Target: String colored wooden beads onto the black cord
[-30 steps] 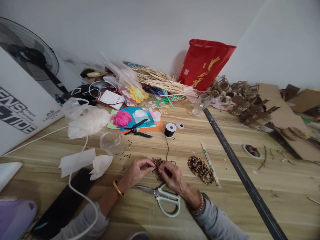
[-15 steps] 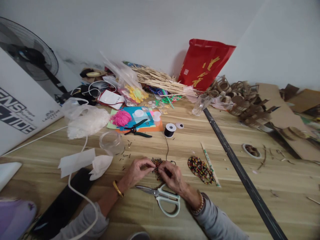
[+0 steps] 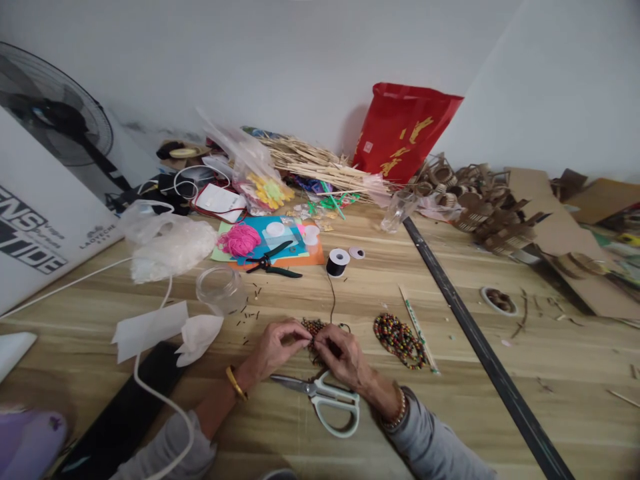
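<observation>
My left hand (image 3: pixel 280 343) and my right hand (image 3: pixel 341 353) meet fingertip to fingertip over a small heap of coloured beads (image 3: pixel 311 325). Both are closed in a pinch. A thin black cord (image 3: pixel 333 293) runs from a spool (image 3: pixel 338 261) down to my right fingers, with a small loop showing behind the knuckles. What the left fingertips pinch is too small to make out. Just below the hands lie scissors (image 3: pixel 336 401) with pale handles, their blades pointing left. A coiled strand of multicoloured beads (image 3: pixel 399 339) rests to the right.
Green-handled pliers (image 3: pixel 273 260) lie on coloured paper near pink yarn (image 3: pixel 240 239). A clear jar (image 3: pixel 220 291) stands left, beside white paper (image 3: pixel 150 330). A long dark strip (image 3: pixel 470 320) crosses the table at right. Sticks (image 3: pixel 310 160) and a red bag (image 3: pixel 400 130) are behind.
The hands stay pinched together over the beads, with only slight finger movement. The whole view has shifted a little; no object has clearly been moved.
</observation>
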Tool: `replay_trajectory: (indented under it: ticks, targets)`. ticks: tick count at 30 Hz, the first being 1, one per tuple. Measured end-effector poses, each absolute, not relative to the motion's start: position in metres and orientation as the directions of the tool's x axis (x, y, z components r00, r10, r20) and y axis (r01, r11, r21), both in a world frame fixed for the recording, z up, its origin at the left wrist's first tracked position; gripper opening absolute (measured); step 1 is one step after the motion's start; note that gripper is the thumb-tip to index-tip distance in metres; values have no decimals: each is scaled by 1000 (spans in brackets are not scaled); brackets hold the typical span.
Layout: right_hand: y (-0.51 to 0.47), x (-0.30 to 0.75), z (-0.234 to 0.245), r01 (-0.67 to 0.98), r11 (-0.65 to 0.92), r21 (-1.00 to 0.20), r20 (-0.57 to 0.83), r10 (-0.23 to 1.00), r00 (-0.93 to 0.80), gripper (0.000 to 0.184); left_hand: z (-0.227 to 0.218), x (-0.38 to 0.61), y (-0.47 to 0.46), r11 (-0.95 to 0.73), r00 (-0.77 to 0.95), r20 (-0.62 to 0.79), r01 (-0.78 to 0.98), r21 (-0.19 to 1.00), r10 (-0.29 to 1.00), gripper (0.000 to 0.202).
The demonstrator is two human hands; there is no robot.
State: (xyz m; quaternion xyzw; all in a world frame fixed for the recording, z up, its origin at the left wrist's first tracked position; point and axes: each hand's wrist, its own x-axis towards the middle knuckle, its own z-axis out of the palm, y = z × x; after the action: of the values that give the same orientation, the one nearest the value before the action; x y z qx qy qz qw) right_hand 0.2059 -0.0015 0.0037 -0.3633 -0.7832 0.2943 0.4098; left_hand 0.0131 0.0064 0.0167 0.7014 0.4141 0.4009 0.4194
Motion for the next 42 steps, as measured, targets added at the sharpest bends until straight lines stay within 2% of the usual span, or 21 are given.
replay_trajectory:
  ticks: [13,23,42]
  targets:
    - [-2,206,5,322,565,-760,433,809,-398,15,19,16,6,-334,351,242,232,914,905,11]
    - [0,206,1,312,561,-767,439,813,-382,14,17,15,6,-238,313,159,234,943,936,6]
    - [0,207,9,309,588,-748,461,794,-396,17,18,16,4,-167,295,103,200,966,950,5]
